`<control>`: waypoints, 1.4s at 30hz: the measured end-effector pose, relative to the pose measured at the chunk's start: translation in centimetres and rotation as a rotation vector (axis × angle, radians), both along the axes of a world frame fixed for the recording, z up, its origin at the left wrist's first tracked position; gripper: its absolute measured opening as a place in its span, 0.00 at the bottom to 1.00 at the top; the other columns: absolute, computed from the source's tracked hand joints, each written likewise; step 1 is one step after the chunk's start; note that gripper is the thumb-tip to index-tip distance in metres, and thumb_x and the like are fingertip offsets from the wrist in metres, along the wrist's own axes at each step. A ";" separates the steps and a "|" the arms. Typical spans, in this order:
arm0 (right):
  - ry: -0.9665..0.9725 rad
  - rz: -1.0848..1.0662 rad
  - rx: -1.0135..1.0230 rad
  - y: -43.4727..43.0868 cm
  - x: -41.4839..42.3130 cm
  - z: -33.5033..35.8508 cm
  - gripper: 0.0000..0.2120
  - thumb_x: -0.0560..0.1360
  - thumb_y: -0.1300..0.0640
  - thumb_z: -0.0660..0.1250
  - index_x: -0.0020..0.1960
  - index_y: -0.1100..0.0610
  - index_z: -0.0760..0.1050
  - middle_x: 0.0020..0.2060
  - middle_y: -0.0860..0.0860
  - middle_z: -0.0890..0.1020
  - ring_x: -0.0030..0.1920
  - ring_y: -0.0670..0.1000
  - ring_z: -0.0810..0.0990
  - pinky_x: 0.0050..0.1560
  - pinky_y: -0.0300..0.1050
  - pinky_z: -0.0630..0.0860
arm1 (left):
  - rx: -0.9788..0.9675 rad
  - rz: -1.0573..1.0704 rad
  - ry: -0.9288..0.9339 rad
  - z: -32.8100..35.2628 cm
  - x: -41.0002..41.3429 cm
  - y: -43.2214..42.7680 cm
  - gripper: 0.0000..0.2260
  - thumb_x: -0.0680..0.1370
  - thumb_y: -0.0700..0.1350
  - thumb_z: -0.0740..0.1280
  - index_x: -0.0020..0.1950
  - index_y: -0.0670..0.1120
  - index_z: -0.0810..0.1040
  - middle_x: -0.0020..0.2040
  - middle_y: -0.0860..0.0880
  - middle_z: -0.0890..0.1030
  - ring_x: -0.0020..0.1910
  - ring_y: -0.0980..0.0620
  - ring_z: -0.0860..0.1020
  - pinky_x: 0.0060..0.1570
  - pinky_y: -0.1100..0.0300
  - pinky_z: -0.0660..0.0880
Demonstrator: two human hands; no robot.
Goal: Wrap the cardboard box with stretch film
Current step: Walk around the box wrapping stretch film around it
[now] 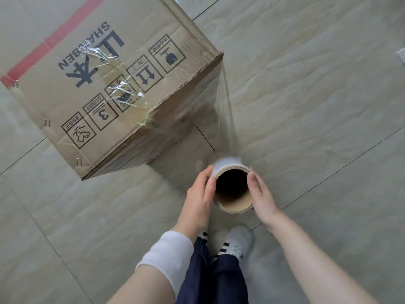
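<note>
A large cardboard box with black printed symbols and a red tape strip stands on the floor at upper left. Clear film covers its near side, and a crumpled film end sticks to its top. A stretch film roll on a cardboard tube is held upright below the box's right corner, seen from its open end. A taut sheet of film runs from that corner down to the roll. My left hand grips the tube's left side and my right hand grips its right side.
Grey floor tiles with dark joints surround the box. My legs in dark trousers and white shoes are directly below the roll. A small white object lies at the right edge.
</note>
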State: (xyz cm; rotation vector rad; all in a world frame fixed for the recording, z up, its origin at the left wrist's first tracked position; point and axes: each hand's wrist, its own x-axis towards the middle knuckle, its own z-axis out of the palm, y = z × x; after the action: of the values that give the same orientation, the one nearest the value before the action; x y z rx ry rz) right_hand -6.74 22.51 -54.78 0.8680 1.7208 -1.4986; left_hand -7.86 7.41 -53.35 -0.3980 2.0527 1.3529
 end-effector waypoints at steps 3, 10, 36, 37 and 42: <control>0.015 0.182 0.006 -1.1 -0.3 1.6 0.56 0.57 0.18 0.49 0.76 0.51 0.57 0.73 0.46 0.63 0.73 0.47 0.60 0.69 0.39 0.55 | -0.010 0.156 0.009 0.9 2.0 -1.5 0.27 0.75 0.65 0.51 0.68 0.52 0.69 0.64 0.57 0.73 0.61 0.67 0.69 0.59 0.78 0.62; 0.017 0.449 0.042 -5.7 -1.0 1.4 0.34 0.77 0.38 0.54 0.76 0.55 0.55 0.74 0.52 0.63 0.73 0.51 0.61 0.69 0.41 0.58 | -0.028 0.177 -0.118 0.5 2.7 -7.1 0.28 0.69 0.72 0.54 0.54 0.52 0.72 0.52 0.54 0.77 0.53 0.52 0.74 0.58 0.49 0.70; -0.046 0.168 0.037 -14.6 1.9 2.3 0.30 0.78 0.41 0.55 0.75 0.56 0.60 0.73 0.51 0.65 0.73 0.49 0.62 0.68 0.38 0.57 | -0.047 -0.101 -0.109 1.6 2.5 -16.7 0.15 0.81 0.54 0.54 0.56 0.47 0.74 0.49 0.54 0.77 0.51 0.55 0.74 0.48 0.70 0.67; -0.049 0.186 0.052 -15.1 1.7 2.2 0.30 0.78 0.41 0.55 0.75 0.56 0.60 0.73 0.51 0.65 0.73 0.50 0.62 0.66 0.38 0.58 | -0.054 -0.139 -0.152 1.5 1.7 -17.2 0.14 0.80 0.55 0.53 0.52 0.48 0.72 0.46 0.54 0.75 0.48 0.54 0.73 0.46 0.65 0.66; -0.055 0.107 0.098 -16.6 1.4 1.5 0.28 0.78 0.44 0.56 0.74 0.56 0.62 0.72 0.51 0.66 0.72 0.49 0.63 0.65 0.36 0.58 | -0.009 -0.298 -0.190 0.2 -2.5 -17.4 0.18 0.80 0.56 0.56 0.65 0.48 0.68 0.60 0.55 0.71 0.63 0.56 0.68 0.57 0.65 0.61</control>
State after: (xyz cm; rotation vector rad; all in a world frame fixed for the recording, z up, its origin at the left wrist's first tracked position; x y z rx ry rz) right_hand -5.37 5.88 -53.27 0.8450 1.7834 -1.3184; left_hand -10.38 -10.01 -53.14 -0.2040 1.8754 1.0846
